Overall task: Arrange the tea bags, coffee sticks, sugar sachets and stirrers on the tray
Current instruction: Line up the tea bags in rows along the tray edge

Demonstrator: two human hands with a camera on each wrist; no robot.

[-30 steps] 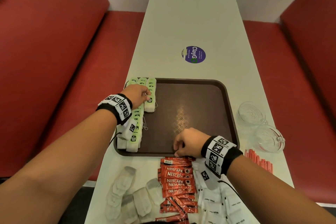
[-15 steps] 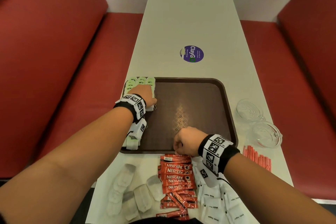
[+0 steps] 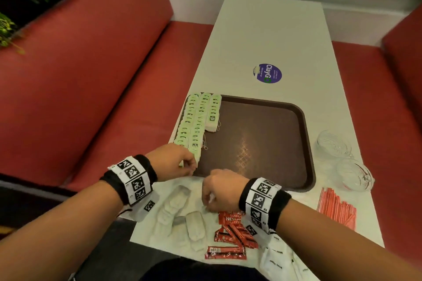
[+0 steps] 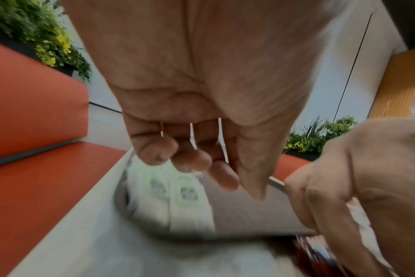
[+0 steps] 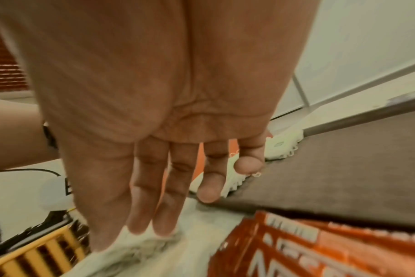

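Left hand [image 4: 190,146] curled, nothing held, right hand [image 5: 154,187] fingers straight on white tea bag [image 5: 140,241], head view hides both.

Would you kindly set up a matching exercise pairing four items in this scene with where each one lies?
Things:
1. green-labelled tea bags
2. red Nescafe coffee sticks
3. clear glass bowls
4. thin red stirrers

Places:
A. on the table, right of the brown tray
B. near-right table edge
C. along the tray's left side
D. on the table, nearer than the tray

Pairs: 1-C, 2-D, 3-A, 4-B
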